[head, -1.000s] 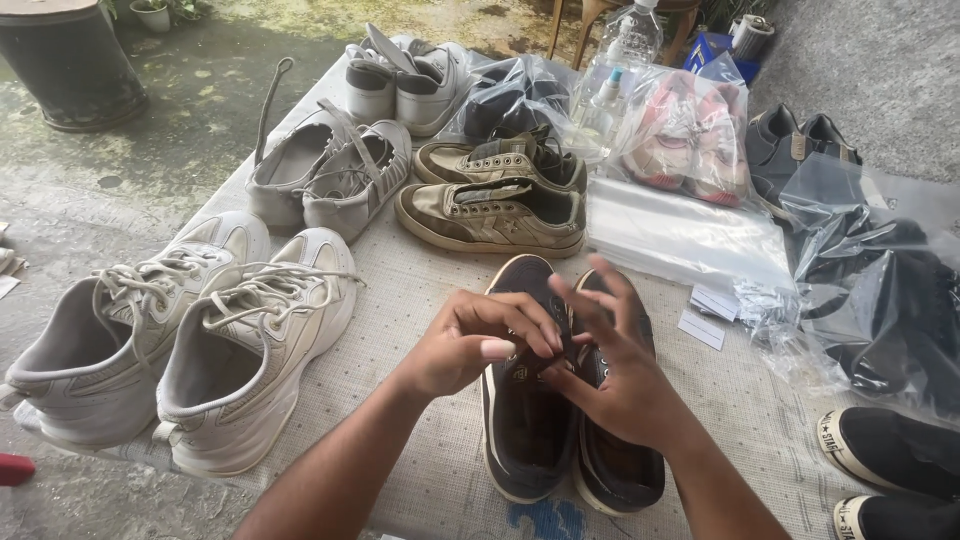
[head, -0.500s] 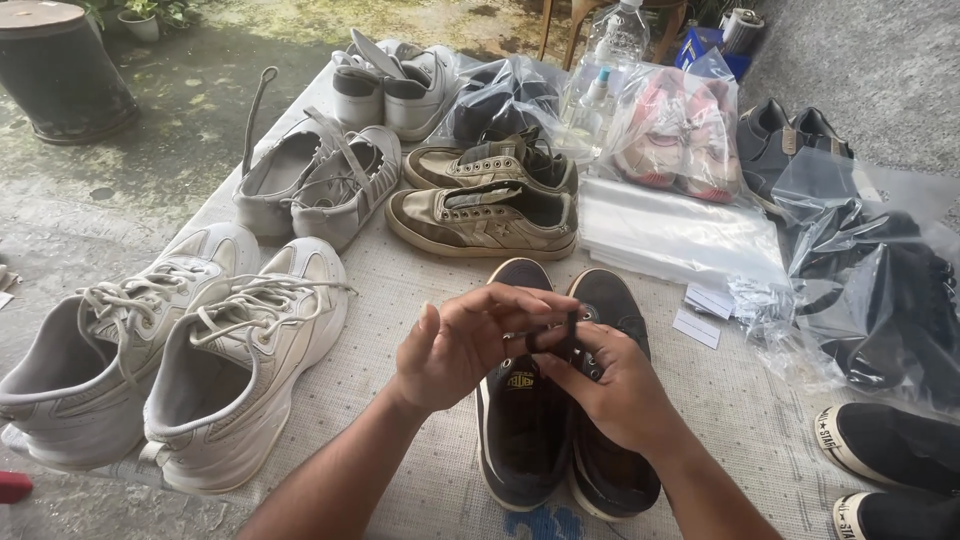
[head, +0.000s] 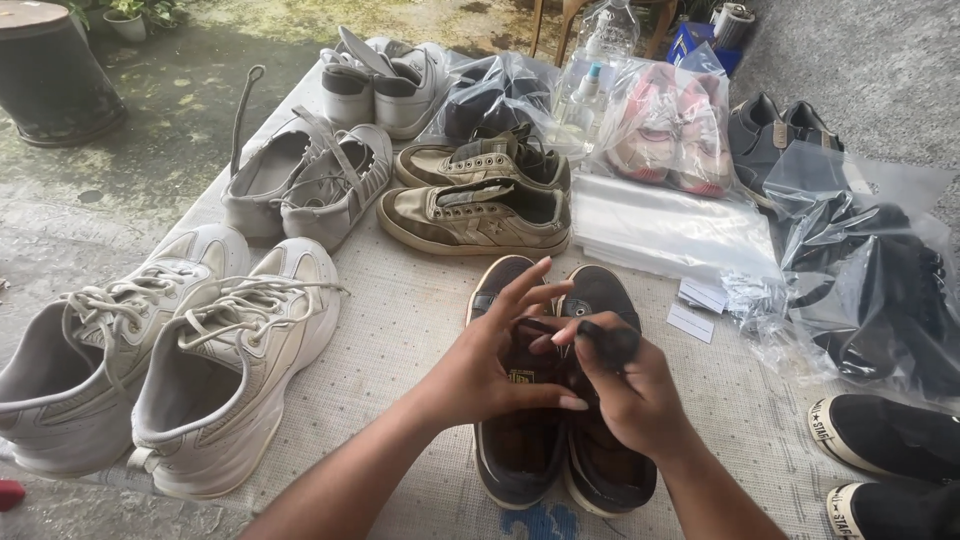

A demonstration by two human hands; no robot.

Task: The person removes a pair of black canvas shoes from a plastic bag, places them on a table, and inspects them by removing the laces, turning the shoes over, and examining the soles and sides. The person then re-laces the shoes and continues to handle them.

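Two hands are working over the dark brown shoes [head: 545, 440], a pair lying side by side at the near middle of the table [head: 400, 330], toes pointing away from the person, long axis running straight out from the body. Left hand [head: 490, 365] is resting on the left shoe's tongue area, fingers spread, thumb hooked under, not closed on anything that I can tell. Right hand [head: 630, 395] is curling around a small dark lace end or tab [head: 605, 340], pinching it just above the right shoe's opening. Both hands are touching at the middle, right one slightly nearer the held piece. Open mat is lying between the pair and the white sneakers [head: 180, 370] to the left; clear room there. Olive sneakers [head: 480, 200] are sitting just beyond the toes, near. Stack of clear plastic bags [head: 670, 230] and paper tags [head: 695, 310] are crowding the right side. Black shoes [head: 885, 440] are at the right table edge, well apart.
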